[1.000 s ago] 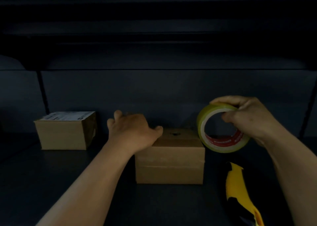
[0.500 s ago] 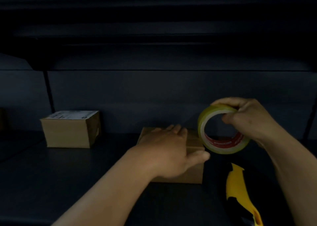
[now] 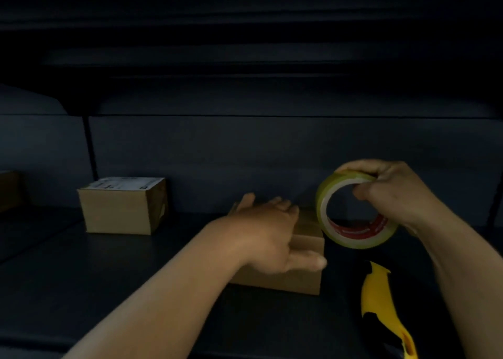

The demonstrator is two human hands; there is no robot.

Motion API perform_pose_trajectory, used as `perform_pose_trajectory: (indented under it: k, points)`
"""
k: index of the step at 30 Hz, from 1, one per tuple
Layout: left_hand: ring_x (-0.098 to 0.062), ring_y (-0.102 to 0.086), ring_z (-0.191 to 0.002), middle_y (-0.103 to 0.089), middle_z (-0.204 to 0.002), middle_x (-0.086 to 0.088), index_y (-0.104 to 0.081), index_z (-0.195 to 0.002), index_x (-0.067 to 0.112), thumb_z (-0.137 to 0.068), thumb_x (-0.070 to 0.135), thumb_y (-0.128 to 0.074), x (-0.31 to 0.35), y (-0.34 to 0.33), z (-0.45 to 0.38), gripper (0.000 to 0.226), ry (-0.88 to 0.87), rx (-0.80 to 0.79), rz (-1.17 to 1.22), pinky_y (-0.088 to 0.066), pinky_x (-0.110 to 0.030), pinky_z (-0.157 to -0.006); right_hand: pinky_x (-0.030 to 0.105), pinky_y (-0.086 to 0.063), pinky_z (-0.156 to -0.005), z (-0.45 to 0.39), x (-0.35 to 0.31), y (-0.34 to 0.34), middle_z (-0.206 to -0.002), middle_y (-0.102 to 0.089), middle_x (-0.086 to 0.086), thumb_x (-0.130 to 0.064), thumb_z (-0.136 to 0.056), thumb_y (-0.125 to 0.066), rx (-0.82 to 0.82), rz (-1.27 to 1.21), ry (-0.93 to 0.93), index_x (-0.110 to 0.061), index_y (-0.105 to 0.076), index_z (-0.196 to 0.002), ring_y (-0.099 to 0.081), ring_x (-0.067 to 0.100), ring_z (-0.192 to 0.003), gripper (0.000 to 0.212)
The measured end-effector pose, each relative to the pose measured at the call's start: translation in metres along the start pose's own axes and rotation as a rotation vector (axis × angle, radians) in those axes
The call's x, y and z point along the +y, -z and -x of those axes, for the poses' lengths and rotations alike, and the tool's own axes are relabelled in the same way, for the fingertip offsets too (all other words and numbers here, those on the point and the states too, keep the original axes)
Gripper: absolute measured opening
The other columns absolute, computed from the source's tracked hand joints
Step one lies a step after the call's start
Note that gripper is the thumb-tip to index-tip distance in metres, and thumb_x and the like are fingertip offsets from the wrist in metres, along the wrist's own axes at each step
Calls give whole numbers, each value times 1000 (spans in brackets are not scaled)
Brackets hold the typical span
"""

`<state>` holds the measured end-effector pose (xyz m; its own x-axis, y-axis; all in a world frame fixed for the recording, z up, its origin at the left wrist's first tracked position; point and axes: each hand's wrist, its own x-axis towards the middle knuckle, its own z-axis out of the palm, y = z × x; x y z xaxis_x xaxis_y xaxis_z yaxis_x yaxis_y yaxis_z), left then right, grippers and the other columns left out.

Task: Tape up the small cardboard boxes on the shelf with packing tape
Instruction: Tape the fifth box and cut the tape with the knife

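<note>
The small cardboard box (image 3: 304,249) sits on the shelf (image 3: 109,277) under the left hand (image 3: 269,238), whose fingers now lie flat across its top, thumb on the front; a second ago they gripped its left edge. The right hand (image 3: 392,192) pinches the tape roll (image 3: 353,222) upright beside it; red core lettering unreadable. Far left, a labelled box (image 3: 122,208), print too blurred.

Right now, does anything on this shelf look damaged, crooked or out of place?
Nothing clearly wrong. The near box sits slightly askew under the left hand, and no tape shows on it. The right hand holds the tape roll beside it. The labelled box stands square. A yellow tool lies at the shelf's front.
</note>
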<state>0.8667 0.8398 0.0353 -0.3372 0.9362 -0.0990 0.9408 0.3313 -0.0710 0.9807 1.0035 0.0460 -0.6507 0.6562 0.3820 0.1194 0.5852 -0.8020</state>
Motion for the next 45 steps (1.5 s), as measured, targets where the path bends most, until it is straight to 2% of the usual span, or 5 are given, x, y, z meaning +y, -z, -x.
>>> perform_pose_trajectory:
  k: [9,22,29,37,45]
  points:
    - [-16,-21,-143,-15,-159,7,-7,-152,29,-72,56,-73,-8,14,-41,108,-132,-156,201,-23,-36,-117,12,-41,-50,-2,4,1,-85,-63,-12,4,-82,-58,-6,35,-1,-31,-67,-100,-58,3,-73,40]
    - [-9,-34,-132,-28,-145,12,-22,-138,50,-60,56,-79,-39,22,-23,97,-237,333,876,-35,-37,-110,33,-46,-95,-4,5,-20,-119,-67,-4,-47,-53,-85,-123,-578,130,-26,-55,-128,-62,13,-111,83]
    - [-4,-47,-126,-40,-142,10,-28,-134,47,-44,64,-83,-37,-11,-30,107,-302,336,1153,-44,-31,-104,21,-56,-74,2,-12,-43,-101,-72,-10,-41,-65,-67,-103,-658,120,-33,-60,-108,-69,3,-91,45]
    - [9,-57,-108,-64,-105,33,-46,-114,44,-74,21,-75,-40,-5,-24,54,-404,344,1154,-45,-10,-88,28,-56,-75,0,-21,-50,-83,-73,-3,-25,-78,-68,-25,-639,63,-15,-61,-102,-69,10,-81,26]
    - [-5,-47,-125,-39,-144,12,-23,-146,41,-28,77,-78,-65,-15,-26,135,-213,276,1136,-43,-29,-105,27,-55,-59,-7,-9,-20,-80,-59,4,-6,-91,-49,258,-755,-45,-13,-59,-88,-60,14,-71,13]
